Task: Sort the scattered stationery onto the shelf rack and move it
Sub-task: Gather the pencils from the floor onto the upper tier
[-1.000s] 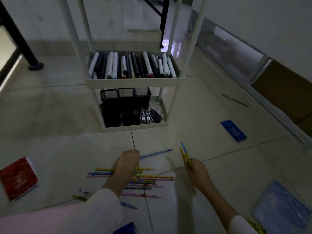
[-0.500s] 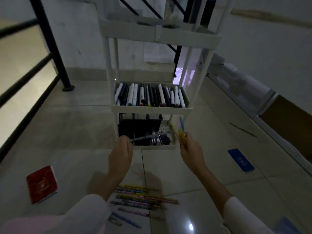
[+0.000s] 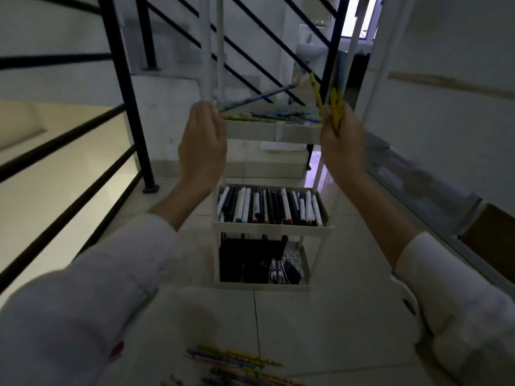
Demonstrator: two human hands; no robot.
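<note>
Head | top tray [image 3: 273,130]: pencils [image 3: 267,116] | middle tray [image 3: 273,229]: markers [image 3: 267,208] (packed) | bottom: black holders [image 3: 245,260]

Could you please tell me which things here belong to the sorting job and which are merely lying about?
Job: left hand holding a blue pencil; right hand gripping yellow pencils; shelf rack; markers in its middle tray; loose pencils on the floor.
Not part: black stair railing.
</note>
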